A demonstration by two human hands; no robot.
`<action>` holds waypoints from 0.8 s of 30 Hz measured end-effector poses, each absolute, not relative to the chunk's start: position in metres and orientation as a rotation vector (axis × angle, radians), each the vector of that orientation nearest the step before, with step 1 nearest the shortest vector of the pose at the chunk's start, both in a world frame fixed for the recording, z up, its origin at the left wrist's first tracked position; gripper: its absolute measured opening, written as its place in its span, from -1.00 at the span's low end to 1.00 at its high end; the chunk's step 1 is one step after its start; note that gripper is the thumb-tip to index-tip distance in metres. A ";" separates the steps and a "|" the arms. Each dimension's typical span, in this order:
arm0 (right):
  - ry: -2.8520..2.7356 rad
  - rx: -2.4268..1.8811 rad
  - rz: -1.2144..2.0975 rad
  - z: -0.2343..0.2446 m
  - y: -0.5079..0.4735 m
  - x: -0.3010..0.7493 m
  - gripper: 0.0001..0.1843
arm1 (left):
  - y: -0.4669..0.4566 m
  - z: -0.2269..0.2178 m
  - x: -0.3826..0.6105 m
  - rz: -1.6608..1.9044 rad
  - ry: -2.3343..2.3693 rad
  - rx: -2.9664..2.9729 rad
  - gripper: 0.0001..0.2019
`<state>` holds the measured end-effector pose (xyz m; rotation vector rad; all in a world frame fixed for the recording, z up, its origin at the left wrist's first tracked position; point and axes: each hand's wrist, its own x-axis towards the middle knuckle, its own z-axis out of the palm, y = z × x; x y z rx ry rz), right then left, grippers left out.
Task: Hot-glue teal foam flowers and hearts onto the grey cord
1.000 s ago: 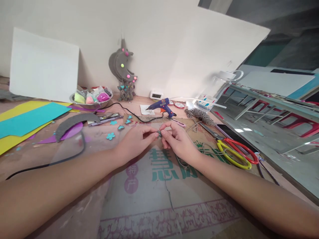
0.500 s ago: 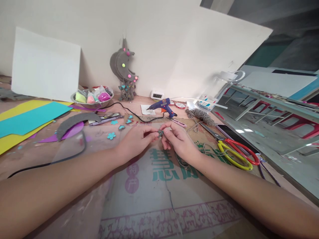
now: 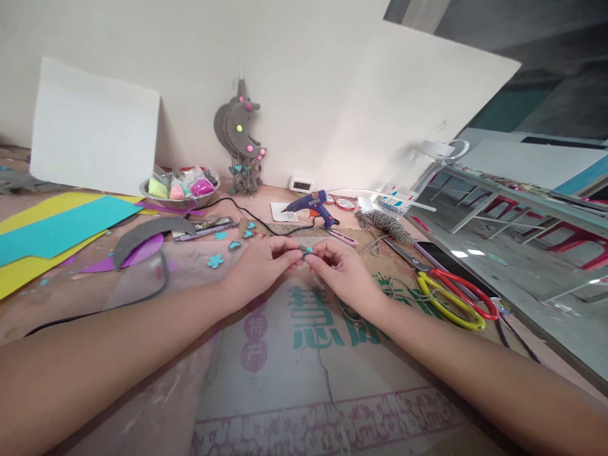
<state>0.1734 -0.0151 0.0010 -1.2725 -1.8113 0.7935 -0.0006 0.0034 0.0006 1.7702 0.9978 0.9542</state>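
Over the middle of the table, my left hand (image 3: 266, 266) and my right hand (image 3: 342, 269) meet fingertip to fingertip. Both pinch a small grey-and-turquoise craft piece (image 3: 306, 251), largely covered by the fingers, so its full shape is hidden. Beneath them lies a printed cardboard sheet (image 3: 285, 386) under clear plastic, with a thin dark thread (image 3: 325, 373) running down it. Left of my left hand are a turquoise flower cutout (image 3: 215, 261) and a few small turquoise-and-grey heart pieces (image 3: 234, 245). Beyond my hands rests a blue glue gun (image 3: 311, 206).
Scissors with red and yellow handles (image 3: 456, 297), a phone (image 3: 451, 266) and grey yarn (image 3: 384, 225) lie on the right. A metal bowl of colourful packets (image 3: 180, 190), turquoise sheet (image 3: 61, 228) and grey curved piece (image 3: 152, 235) are left. A grey moon ornament (image 3: 240, 133) stands against the wall.
My right hand's fingers have closed in nearer the left fingertips, and the small piece has turned slightly, showing more turquoise. The whole view has shifted a little.
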 end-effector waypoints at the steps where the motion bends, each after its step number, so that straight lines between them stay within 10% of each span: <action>1: -1.826 -1.275 0.774 0.001 -0.015 0.174 -0.80 | 0.003 0.000 -0.001 0.966 0.999 1.745 -0.82; 24: -1.893 -1.263 0.690 0.003 -0.017 0.173 -0.79 | 0.002 0.002 -0.001 0.958 1.042 1.854 -0.77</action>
